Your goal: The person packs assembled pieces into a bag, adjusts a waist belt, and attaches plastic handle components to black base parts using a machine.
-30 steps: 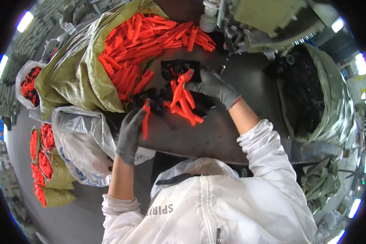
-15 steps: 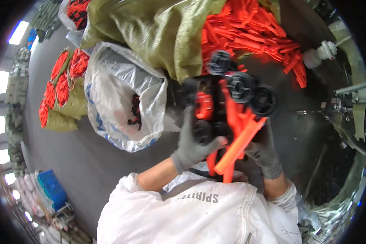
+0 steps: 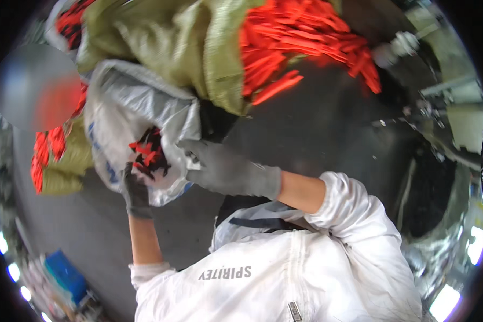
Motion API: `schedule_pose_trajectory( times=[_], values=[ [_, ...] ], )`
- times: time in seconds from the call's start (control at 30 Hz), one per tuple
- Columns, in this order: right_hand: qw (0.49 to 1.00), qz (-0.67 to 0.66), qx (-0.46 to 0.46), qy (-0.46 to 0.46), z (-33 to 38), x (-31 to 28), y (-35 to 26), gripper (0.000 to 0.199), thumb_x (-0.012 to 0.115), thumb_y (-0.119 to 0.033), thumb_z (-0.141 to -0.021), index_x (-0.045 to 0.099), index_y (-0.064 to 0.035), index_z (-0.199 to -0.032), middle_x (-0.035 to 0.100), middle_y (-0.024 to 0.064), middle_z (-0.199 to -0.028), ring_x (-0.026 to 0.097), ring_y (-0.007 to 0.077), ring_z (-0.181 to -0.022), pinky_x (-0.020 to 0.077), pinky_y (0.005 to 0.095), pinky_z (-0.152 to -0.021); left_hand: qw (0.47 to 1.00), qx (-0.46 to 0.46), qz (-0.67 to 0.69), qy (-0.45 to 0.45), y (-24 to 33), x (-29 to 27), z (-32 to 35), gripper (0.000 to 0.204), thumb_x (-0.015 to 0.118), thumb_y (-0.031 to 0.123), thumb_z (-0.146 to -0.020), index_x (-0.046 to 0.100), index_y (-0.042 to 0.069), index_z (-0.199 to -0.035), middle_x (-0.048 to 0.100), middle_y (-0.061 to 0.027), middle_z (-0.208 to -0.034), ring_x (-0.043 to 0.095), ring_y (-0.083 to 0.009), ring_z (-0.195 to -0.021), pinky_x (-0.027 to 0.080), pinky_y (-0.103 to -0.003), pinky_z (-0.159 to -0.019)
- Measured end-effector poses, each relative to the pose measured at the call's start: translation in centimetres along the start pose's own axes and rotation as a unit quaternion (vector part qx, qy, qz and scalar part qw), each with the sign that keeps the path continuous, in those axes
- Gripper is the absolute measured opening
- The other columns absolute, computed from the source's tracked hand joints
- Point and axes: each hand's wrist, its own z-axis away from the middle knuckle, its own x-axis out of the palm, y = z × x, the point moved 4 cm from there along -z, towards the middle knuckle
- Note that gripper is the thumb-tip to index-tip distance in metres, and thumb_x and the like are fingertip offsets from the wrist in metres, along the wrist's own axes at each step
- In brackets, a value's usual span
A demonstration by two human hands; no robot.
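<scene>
In the head view, the person's two gloved hands are at the mouth of a white sack point(image 3: 108, 129), to the left of the dark table point(image 3: 311, 131). A loose cluster of red-and-black pieces point(image 3: 149, 154) shows within the sack's opening, between the hands; whether all of them have settled is too blurred to tell. The left hand point(image 3: 138, 194) is at the near left part of the opening, its fingers pointing up toward the pieces, and it cannot be told whether it pinches the sack. The right hand point(image 3: 228, 170) reaches across to the right rim, fingers partly curled; whether they clamp the plastic or only touch it cannot be told. Beyond, a heap of red handles point(image 3: 306, 40) spills from an olive sack point(image 3: 161, 45) onto the table. The step in hand seems to be putting finished pieces into the white sack. The next move probably calls for both hands to come clear of the rim without snagging it, then turn back to the table for more parts. Half a second earlier, both hands held a bundle of red handles and round black parts before the chest; now neither visibly holds that bundle, more red shows inside the sack, and the camera's view has shifted.
</scene>
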Motion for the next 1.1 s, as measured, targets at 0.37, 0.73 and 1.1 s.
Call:
schedule_pose_trajectory(
  times=[0.37, 0.73, 1.1],
  values=[
    [0.928, -0.082, 0.189, 0.312, 23.5, -12.8, 5.0, 0.033, 0.069, -0.013, -0.096, 0.065, -0.0011, -0.127, 0.073, 0.0148, -0.103, 0.074, 0.0229, -0.093, 0.0584, 0.0370, -0.082, 0.326, 0.547, -0.728, -0.255, -16.6, 38.1, 12.9, 0.059, 0.063, 0.029, -0.099, 0.047, 0.002, -0.149, 0.060, -0.0275, -0.133, 0.061, -0.0476, -0.115, 0.050, -0.054, -0.098],
    [0.544, 0.398, 0.284, 0.682, 60.2, -29.0, 6.9, 0.035, 0.069, -0.017, -0.092, 0.068, -0.0043, -0.124, 0.071, 0.0207, -0.118, 0.071, 0.0387, -0.103, 0.0568, 0.0453, -0.093, 0.275, 0.553, -0.675, -0.405, -24.4, 41.4, 13.5, 0.038, 0.059, 0.014, -0.095, 0.054, -0.001, -0.130, 0.057, -0.0288, -0.124, 0.059, -0.0485, -0.106, 0.046, -0.058, -0.089],
    [0.742, -0.003, 0.474, 0.475, 61.3, -39.2, 12.3, 0.051, 0.052, -0.010, -0.091, 0.058, -0.0070, -0.141, 0.070, 0.0266, -0.122, 0.070, 0.0374, -0.109, 0.0566, 0.0471, -0.092, 0.592, 0.054, -0.587, -0.549, -33.9, 46.6, 21.2, 0.026, 0.060, 0.033, -0.102, 0.062, 0.008, -0.102, 0.059, -0.0004, -0.082, 0.055, -0.0078, -0.063, 0.044, -0.025, -0.056]
  ],
)
